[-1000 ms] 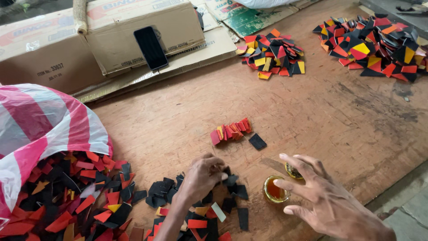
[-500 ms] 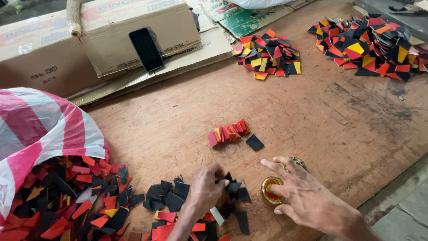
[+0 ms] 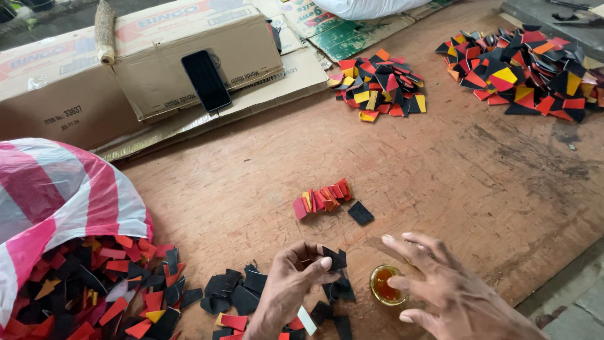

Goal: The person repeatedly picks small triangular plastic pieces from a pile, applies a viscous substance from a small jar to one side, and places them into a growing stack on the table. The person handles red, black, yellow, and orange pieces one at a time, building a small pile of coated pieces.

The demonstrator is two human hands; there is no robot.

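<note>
My left hand (image 3: 290,286) rests low in the middle, its fingers curled and pinching a black piece (image 3: 333,258) above a loose scatter of black pieces (image 3: 245,289). My right hand (image 3: 443,289) hovers with spread fingers over a small round jar of amber liquid (image 3: 384,284), the fingertips just above its rim. I cannot make out anything in that hand. A short row of red, orange and yellow pieces (image 3: 322,198) lies farther out on the wooden board (image 3: 440,170), with a single black piece (image 3: 360,213) beside it.
A pink-and-white striped bag (image 3: 56,195) spills red and black pieces (image 3: 94,289) at the left. Two more mixed piles (image 3: 380,85) (image 3: 528,72) lie at the far side. Cardboard boxes (image 3: 157,75) with a dark phone (image 3: 206,80) leaning on them stand at the back left.
My right hand has come down and left over the jar, fingers spreading. My left hand has lifted slightly from the black pieces with one pinched. The view has shifted a little.
</note>
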